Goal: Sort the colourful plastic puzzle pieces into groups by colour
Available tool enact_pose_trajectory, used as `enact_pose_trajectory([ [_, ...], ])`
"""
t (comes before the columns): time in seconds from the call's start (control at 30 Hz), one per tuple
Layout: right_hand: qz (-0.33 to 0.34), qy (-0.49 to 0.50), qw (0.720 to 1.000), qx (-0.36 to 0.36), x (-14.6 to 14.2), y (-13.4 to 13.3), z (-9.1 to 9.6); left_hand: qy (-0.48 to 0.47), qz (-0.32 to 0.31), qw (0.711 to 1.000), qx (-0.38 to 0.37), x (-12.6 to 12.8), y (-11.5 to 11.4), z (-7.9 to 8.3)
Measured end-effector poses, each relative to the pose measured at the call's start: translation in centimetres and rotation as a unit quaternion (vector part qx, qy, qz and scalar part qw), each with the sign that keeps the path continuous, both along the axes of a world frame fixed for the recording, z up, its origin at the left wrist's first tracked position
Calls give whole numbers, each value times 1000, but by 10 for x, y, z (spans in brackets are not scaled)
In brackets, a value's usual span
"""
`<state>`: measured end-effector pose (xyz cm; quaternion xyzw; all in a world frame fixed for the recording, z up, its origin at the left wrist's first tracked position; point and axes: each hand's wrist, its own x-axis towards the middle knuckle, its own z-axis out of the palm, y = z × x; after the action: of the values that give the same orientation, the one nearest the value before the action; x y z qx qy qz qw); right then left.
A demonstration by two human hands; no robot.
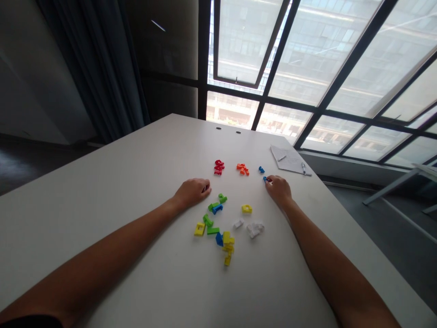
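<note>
Closest to the block, the right hand (279, 190) pinches a small blue plastic block (265, 179), whose long axis lies sideways. The left hand (191, 192) lies curled, and whether it holds anything cannot be told.

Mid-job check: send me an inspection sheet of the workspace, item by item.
Surface: white tabletop with two small round holes near the far edge.
Job's things: small plastic blocks, including red blocks, orange blocks, green blocks, yellow blocks and white blocks.
Clutter: a sheet of paper with a pen at its edge.
Hands: right hand pinches a blue block; left hand rests curled on the tabletop.
Cables: nothing seen.
Surroundings: large gridded window, dark curtain, building outside.
</note>
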<state>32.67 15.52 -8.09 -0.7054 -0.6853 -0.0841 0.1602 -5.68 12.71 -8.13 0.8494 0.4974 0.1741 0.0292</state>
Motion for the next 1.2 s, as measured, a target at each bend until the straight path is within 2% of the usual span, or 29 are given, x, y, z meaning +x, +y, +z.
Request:
enact_pose_trajectory([
  [0.13,-24,-46,998,-19,1,2,-8,3,4,1000,-3,1,-1,1],
  [0.3,-40,-68,996,-33,-2,3,-9,5,9,1000,-3,1,-1,0],
  [0.43,-34,-71,996,-31,-7,0,-4,3,6,1000,3,0,0,0],
  [0.53,-8,-84,996,-14,-18,-7,8,-2,6,1000,1,0,0,0],
  [0.63,51,-97,994,3,-43,-19,27,-3,6,1000,-5,0,0,0],
  [0.73,151,-83,985,13,-81,-37,45,-2,6,1000,-8,0,0,0],
  [0.83,314,-64,947,-22,-118,-60,56,1,5,1000,-2,-1,0,0],
  [0.93,414,-58,907,-54,-143,-81,61,3,6,1000,-1,-1,0,-1],
  [1.03,442,-75,892,-64,-155,-95,60,1,8,1000,1,0,0,-1],
  [1.2,427,-118,892,-89,-160,-100,53,-7,10,1000,-5,0,0,-2],
])
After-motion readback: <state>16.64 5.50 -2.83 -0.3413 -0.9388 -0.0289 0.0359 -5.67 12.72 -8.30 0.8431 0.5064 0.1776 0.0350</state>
